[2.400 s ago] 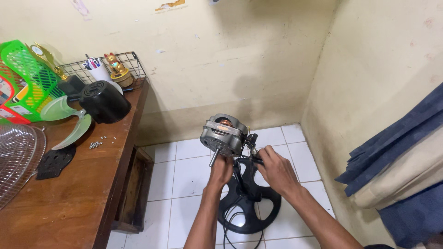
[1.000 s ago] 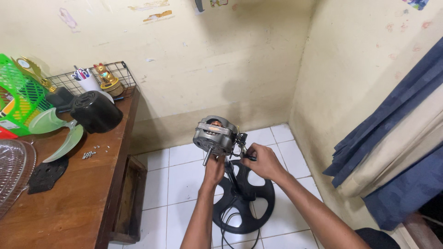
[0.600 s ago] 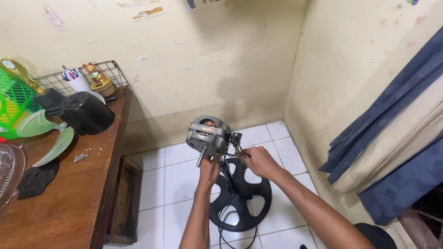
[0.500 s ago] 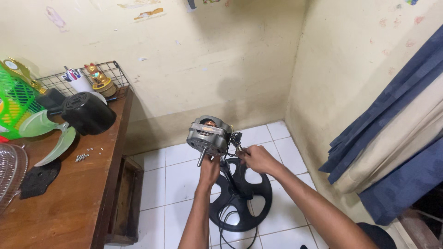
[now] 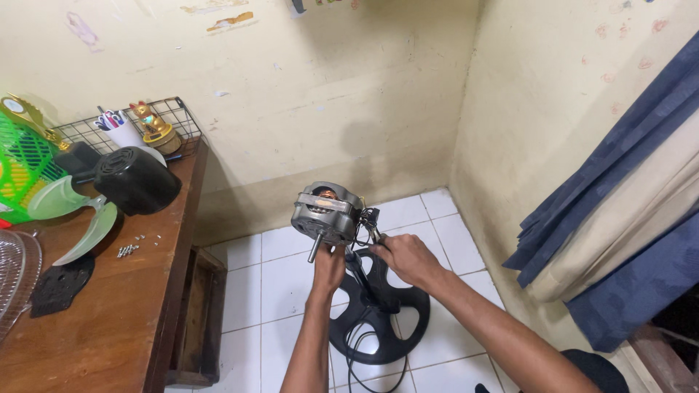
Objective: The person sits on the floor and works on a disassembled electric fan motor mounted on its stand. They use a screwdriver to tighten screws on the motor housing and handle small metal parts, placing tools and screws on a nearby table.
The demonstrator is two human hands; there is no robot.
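The left hand [image 5: 329, 268] grips the underside of a grey fan motor [image 5: 325, 213], fingers wrapped round its lower edge, and holds it up over the floor at the middle of the view. The motor's bare shaft [image 5: 314, 249] slants down toward 7 o'clock, just beside the left thumb. The right hand [image 5: 405, 258] is closed at 3 o'clock of the motor, on the dark bracket and wiring [image 5: 368, 222] at the motor's rear; what exactly its fingertips pinch cannot be told. Below both hands, toward 6 o'clock, the black round fan base [image 5: 378, 320] stands on the floor with its stem rising to the motor, and a black cord [image 5: 353, 364] trails off it.

The floor [image 5: 269, 284] is white square tile meeting pale yellow, stained walls [image 5: 306, 94] in a corner. At 9 o'clock stands a brown wooden table [image 5: 109, 313] carrying a black motor cover [image 5: 137, 180], translucent green fan blades [image 5: 76, 218], loose small screws [image 5: 129, 249], a flat black piece [image 5: 58, 284], a clear grille [image 5: 14, 280] and a green basket [image 5: 25, 171]. A wire rack [image 5: 171, 116] at the table's far end holds a cup of pens [image 5: 116, 129] and a gold figurine [image 5: 151, 127]. At 3 o'clock hang blue and beige curtains [image 5: 626, 211].
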